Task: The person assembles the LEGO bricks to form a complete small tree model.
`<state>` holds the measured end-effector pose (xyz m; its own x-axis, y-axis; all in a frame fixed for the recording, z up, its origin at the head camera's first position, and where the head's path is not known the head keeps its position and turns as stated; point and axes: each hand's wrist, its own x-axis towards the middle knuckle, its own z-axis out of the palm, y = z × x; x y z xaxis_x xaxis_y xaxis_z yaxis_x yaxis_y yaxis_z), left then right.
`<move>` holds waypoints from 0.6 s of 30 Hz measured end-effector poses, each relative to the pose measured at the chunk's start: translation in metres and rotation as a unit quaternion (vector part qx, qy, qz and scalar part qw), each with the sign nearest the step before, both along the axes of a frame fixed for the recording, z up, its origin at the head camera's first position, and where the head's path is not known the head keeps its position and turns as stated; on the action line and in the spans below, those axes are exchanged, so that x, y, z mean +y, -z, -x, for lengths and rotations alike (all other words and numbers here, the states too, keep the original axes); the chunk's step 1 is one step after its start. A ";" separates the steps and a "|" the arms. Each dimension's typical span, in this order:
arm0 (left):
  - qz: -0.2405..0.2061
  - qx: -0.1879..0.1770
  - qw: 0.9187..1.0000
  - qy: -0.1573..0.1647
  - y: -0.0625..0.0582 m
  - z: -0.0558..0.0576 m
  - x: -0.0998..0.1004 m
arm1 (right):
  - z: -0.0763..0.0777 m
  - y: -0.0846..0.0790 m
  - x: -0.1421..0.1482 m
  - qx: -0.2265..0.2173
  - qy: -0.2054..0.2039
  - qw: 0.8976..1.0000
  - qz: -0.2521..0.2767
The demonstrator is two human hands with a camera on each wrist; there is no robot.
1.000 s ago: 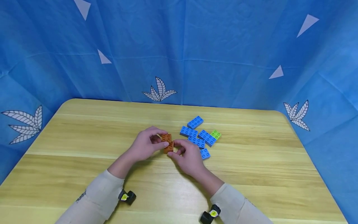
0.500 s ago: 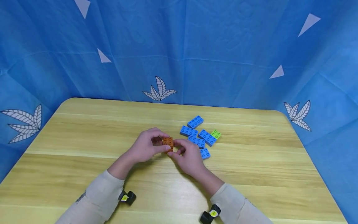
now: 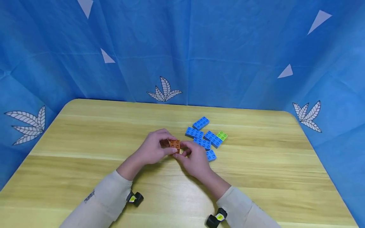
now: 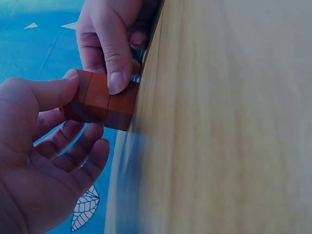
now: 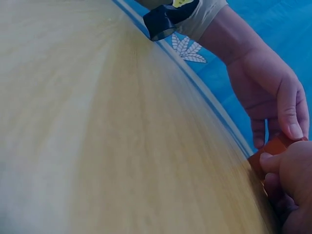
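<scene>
A short stack of orange-brown toy building bricks [image 3: 175, 144] stands between both hands near the table's middle. In the left wrist view, three brick layers [image 4: 97, 97] lie flush against one another. My left hand [image 3: 153, 147] pinches the top brick between thumb and fingers. From the other side, my right hand [image 3: 197, 161] grips the lower part of the stack, its thumb pressed on the side. The right wrist view shows the stack [image 5: 276, 146] low at the table surface, partly hidden by the hands.
Several blue bricks [image 3: 213, 139] lie loosely just beyond and right of my right hand. A lime-green brick [image 3: 222, 136] touches one of them. The wooden table [image 3: 99, 133] ends at a blue curtain [image 3: 228, 47] behind.
The top brick, held by my left hand, has come down and nearer, from offset behind the lower brick to lined up over it. The right hand has stayed almost still.
</scene>
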<state>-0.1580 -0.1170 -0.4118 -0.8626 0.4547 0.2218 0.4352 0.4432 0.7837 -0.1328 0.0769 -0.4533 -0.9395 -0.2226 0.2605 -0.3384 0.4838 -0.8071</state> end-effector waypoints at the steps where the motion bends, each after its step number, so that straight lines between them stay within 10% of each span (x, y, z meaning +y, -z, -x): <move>1: -0.003 0.000 1.000 0.000 0.001 0.000 0.000 | 0.000 0.000 0.000 0.000 0.001 1.000 -0.001; 18: -0.024 -0.028 0.999 -0.014 0.007 0.001 0.000 | -0.003 -0.005 0.002 -0.015 0.004 0.999 0.035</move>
